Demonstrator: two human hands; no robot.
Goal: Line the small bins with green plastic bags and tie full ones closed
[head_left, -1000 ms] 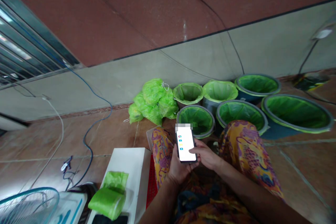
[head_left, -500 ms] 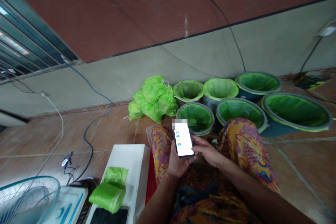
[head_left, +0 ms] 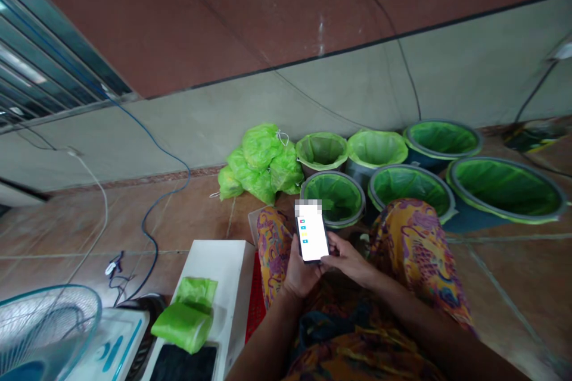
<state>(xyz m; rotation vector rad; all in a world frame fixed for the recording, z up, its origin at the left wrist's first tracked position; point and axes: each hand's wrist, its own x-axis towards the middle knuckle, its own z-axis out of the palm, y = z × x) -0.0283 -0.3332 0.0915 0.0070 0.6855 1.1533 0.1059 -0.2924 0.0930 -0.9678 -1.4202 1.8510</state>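
A phone (head_left: pixel 313 233) with a lit white screen is held upright between both hands, in front of the knees. My left hand (head_left: pixel 300 274) wraps round its lower left side and back. At its lower right edge, my right hand (head_left: pixel 348 259) grips it too, the thumb resting by the bottom corner of the screen. The top of the screen is blurred out. Beyond the phone stands a round bin (head_left: pixel 333 197) lined with a green bag.
Several more green-lined bins (head_left: pixel 504 190) stand to the right along the wall. Filled green bags (head_left: pixel 261 161) lie left of them. A white box (head_left: pixel 214 262) at lower left holds folded green bags (head_left: pixel 190 315). A fan (head_left: pixel 49 330) and a blue cable (head_left: pixel 156 208) are further left.
The view has shifted slightly. My right thumb has moved a little down and left at the screen's lower edge. Both hands still hold the phone.
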